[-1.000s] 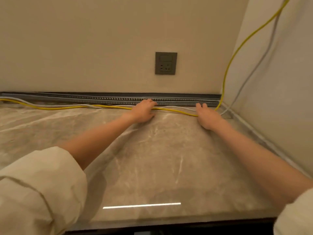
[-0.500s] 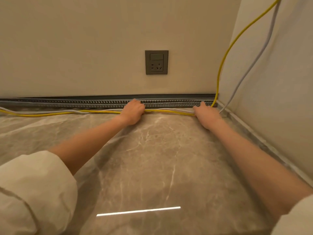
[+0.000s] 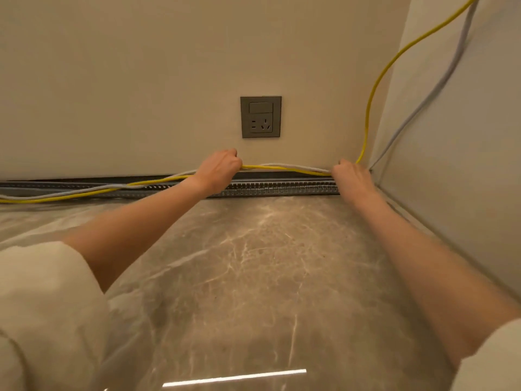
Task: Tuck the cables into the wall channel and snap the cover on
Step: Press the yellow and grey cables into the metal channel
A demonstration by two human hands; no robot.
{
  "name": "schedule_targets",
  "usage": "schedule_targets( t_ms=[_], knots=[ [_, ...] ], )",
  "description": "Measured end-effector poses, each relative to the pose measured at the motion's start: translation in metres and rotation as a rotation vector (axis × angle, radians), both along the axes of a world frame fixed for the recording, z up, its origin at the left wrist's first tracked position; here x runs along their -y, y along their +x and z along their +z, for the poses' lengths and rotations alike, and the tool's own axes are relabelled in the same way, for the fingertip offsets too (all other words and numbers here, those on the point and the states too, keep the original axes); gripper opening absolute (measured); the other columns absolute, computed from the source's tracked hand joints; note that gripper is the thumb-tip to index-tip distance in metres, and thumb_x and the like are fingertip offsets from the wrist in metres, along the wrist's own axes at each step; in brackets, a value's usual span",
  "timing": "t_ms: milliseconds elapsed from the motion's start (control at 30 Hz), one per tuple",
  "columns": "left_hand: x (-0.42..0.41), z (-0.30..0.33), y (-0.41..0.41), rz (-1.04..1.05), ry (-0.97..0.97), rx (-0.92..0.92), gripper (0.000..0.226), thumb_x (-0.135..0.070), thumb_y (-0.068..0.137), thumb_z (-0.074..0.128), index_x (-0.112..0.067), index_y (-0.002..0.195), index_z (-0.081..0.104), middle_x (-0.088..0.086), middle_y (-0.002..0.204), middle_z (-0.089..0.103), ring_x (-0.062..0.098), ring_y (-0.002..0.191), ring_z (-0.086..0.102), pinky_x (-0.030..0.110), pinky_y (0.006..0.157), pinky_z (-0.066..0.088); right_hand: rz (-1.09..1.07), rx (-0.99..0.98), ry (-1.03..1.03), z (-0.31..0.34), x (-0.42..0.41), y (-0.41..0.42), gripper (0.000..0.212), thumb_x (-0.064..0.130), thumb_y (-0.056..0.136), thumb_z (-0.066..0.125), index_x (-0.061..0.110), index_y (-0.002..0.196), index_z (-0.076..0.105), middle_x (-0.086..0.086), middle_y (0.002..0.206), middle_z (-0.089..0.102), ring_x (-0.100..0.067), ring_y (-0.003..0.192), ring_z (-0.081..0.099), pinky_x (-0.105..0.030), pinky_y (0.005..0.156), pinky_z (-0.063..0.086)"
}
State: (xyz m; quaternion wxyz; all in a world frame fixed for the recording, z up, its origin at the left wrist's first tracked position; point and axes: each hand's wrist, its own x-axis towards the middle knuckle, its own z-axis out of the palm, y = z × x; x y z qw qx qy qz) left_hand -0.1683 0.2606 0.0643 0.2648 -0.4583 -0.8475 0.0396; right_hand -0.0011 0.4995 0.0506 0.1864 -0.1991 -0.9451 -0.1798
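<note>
Both cables (image 3: 284,167) now off marble counter (image 3: 253,263), above wall channel (image 3: 282,186)

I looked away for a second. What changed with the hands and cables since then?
Both hands, left and right, closed on the yellow cable and grey cable and lifted them off the counter, above the channel. Channel and outlet unchanged.

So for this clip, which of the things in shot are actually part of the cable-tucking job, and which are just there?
Part of the job:
- yellow cable
- grey cable
- wall channel, open
- left hand and right hand, both gripping the cables

Just there:
- wall socket
- marble surface

No cover can be made out.
</note>
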Motion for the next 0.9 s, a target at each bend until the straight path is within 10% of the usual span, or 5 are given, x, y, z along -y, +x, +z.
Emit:
schedule_targets(
  t_ms=[700, 900],
  knots=[
    [0.009, -0.041, -0.015, -0.124, 0.03, 0.159, 0.023, 0.003, 0.087, 0.049, -0.002, 0.097, 0.068, 0.015, 0.096, 0.056, 0.034, 0.079, 0.058, 0.039, 0.063, 0.045, -0.053, 0.003, 0.009, -0.036, -0.004, -0.013, 0.024, -0.006, 0.091, 0.042, -0.005, 0.108, 0.06, -0.017, 0.113, 0.051, -0.032, 0.099, 0.06, -0.042, 0.074, 0.051],
    [-0.004, -0.036, -0.012, 0.059, 0.581, 0.65, 0.008, -0.006, 0.08, 0.07, -0.008, 0.084, 0.077, 0.008, 0.085, 0.073, 0.017, 0.072, 0.061, 0.028, 0.07, 0.049, -0.014, 0.001, -0.016, -0.038, -0.008, -0.019, 0.025, -0.01, 0.088, 0.046, -0.004, 0.109, 0.058, -0.017, 0.115, 0.052, -0.032, 0.109, 0.052, -0.04, 0.08, 0.05]
  ],
)
